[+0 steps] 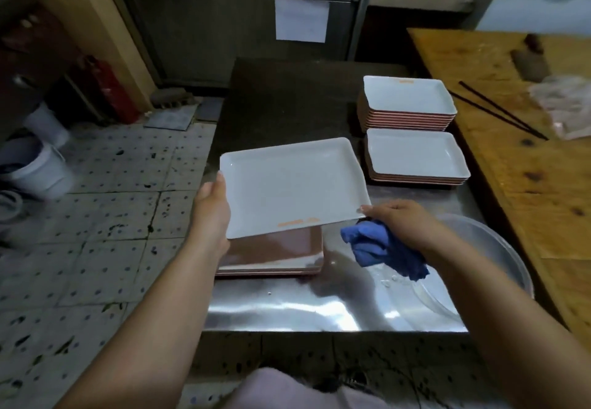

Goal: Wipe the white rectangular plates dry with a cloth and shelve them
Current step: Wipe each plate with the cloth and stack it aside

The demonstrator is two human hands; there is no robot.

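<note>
A white rectangular plate (292, 184) is held level above the steel table, white face up, with a faint orange mark near its front edge. My left hand (212, 208) grips its left edge. My right hand (401, 221) pinches its front right corner and also clutches a crumpled blue cloth (380, 248). Beneath the held plate lies a low stack of plates turned brown side up (275, 255). Two stacks of white plates stand at the back right, the far stack (407, 101) taller than the near stack (415, 157).
A steel table (319, 309) carries everything; a large metal basin (492, 258) sits at its right front. To the right is a wooden counter (527, 159) with black chopsticks (499, 111) and a cleaver. White buckets (41, 165) stand on the tiled floor to the left.
</note>
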